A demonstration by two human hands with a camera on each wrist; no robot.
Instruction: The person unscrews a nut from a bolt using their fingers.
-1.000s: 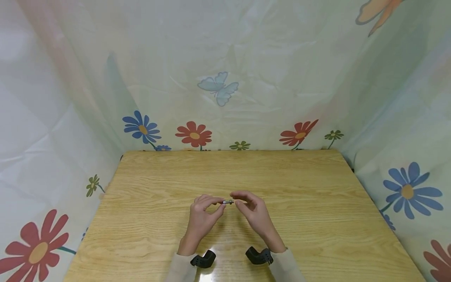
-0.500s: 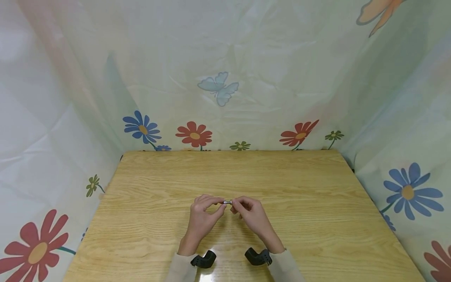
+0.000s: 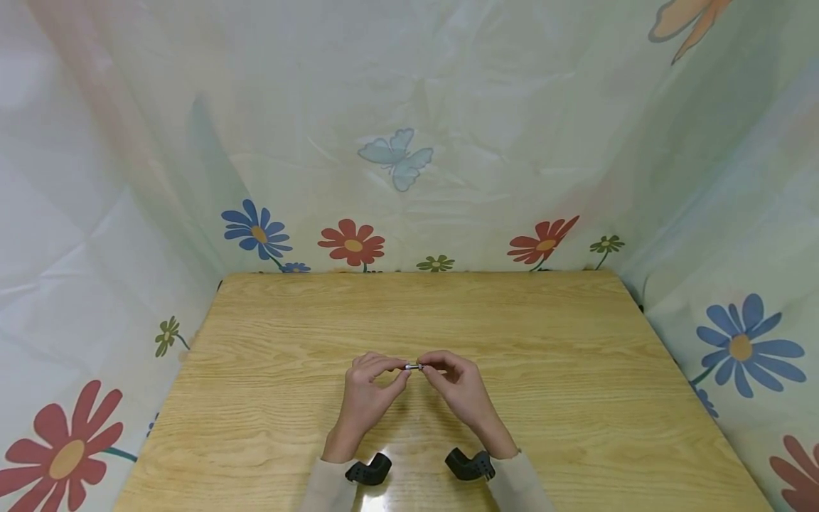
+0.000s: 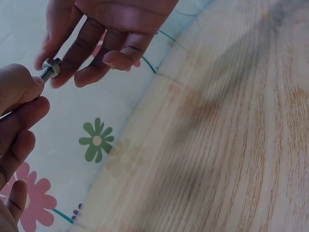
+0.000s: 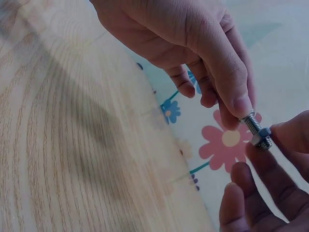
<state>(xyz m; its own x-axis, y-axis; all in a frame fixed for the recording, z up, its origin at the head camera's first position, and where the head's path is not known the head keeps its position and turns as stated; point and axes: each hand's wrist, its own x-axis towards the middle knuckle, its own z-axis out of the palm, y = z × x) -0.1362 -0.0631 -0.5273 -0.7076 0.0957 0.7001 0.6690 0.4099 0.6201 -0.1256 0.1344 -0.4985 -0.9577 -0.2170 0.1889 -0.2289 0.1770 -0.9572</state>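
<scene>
Between my two hands, over the table, lies a small silver bolt (image 3: 412,367) with a threaded shank. My left hand (image 3: 366,392) pinches one end of it between thumb and forefinger, hiding the head. A hex nut (image 5: 261,137) sits on the thread near the other end, with a short piece of bolt (image 5: 267,145) showing past it. At that end, the thumb and forefinger of my right hand (image 3: 466,391) are on either side of the nut, fingertips right at its edges. The remaining fingers of the right hand (image 4: 116,34) curve loosely beneath.
A wooden table (image 3: 512,313) spreads below both hands. A pale cloth printed with flowers and butterflies (image 3: 473,142) hangs behind it and along both sides. Each wrist carries a black camera mount (image 3: 370,470) beside a light sleeve (image 3: 521,483).
My right thumb and forefinger have gone from spread apart beside the nut, to closed over it with the hand turned, and back to a looser pinch. The left hand stays still.
</scene>
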